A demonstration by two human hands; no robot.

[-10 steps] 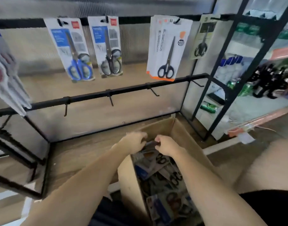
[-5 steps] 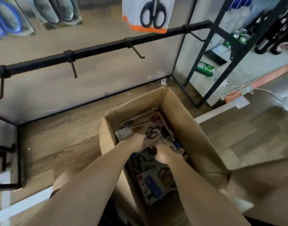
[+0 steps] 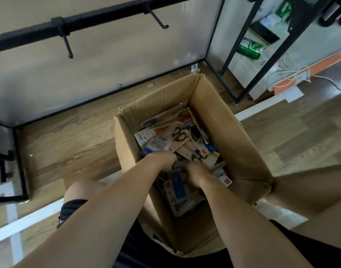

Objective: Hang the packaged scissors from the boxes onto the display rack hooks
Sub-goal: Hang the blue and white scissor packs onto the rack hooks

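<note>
Writing: red square labels and a barcode show on the packaged scissors (image 3: 177,144); no words can be read.
Box: an open cardboard box (image 3: 229,132) on the wood floor holds the packs in a loose heap.
Rack: a black rail (image 3: 100,15) carries two bare hooks (image 3: 66,42) above the box.
Left hand (image 3: 163,159): down in the heap, fingers curled among packs; grip unclear.
Right hand (image 3: 196,174): just beside it, fingers buried, grip unclear.
</note>
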